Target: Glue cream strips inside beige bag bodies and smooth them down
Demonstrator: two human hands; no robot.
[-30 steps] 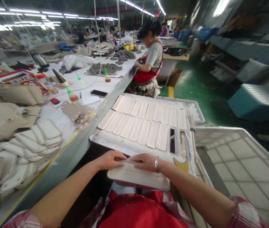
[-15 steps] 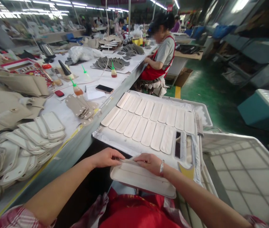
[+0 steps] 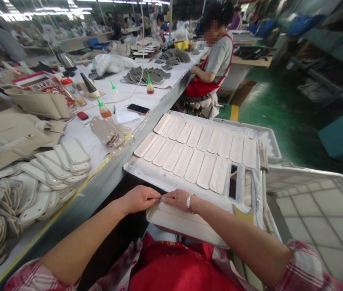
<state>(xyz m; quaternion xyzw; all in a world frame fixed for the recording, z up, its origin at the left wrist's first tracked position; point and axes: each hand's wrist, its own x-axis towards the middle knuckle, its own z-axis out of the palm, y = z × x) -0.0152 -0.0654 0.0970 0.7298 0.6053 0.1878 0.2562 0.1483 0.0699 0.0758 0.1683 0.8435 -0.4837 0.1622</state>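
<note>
The left hand and the right hand meet at the far edge of a pale panel, which is positioned between the red apron and the white board. Both hands appear to pinch this edge, although the fingertips partly hide the contact. The board carries two rows of similar panels. At left, the table supports a phone.

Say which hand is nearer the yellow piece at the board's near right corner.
Right. The right hand is left of the yellow piece; the left hand is farther off, beyond the right.
</note>
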